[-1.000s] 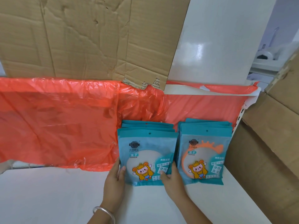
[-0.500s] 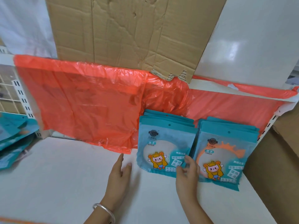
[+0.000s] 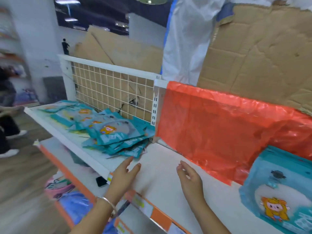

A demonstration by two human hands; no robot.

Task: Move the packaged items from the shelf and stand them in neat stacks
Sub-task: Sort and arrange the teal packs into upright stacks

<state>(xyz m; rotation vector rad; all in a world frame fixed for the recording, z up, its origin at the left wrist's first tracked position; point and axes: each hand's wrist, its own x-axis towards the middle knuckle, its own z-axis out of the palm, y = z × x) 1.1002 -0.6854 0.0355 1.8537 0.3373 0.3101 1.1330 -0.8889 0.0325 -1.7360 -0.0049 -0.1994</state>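
A loose heap of teal packets [image 3: 116,134] with a cartoon figure lies flat on the left white shelf [image 3: 55,130], in front of a wire grid. At the far right, a standing stack of the same packets [image 3: 278,188] leans against red plastic sheeting. My left hand [image 3: 124,175], with a silver bangle on the wrist, hovers open over the shelf edge just below the heap, fingertips close to the nearest packet. My right hand [image 3: 190,179] is open too, above the bare right shelf [image 3: 162,166], holding nothing.
Red plastic sheeting [image 3: 219,125] hangs along the back of the right shelf under torn cardboard [image 3: 258,53]. A wire grid panel [image 3: 111,92] backs the left shelf. A black phone [image 3: 101,181] lies on a lower shelf. A person's legs [image 3: 8,130] are at the far left.
My view has swung left from the two standing stacks to the heap of flat packets. Both hands let go of the stack and moved left, open.
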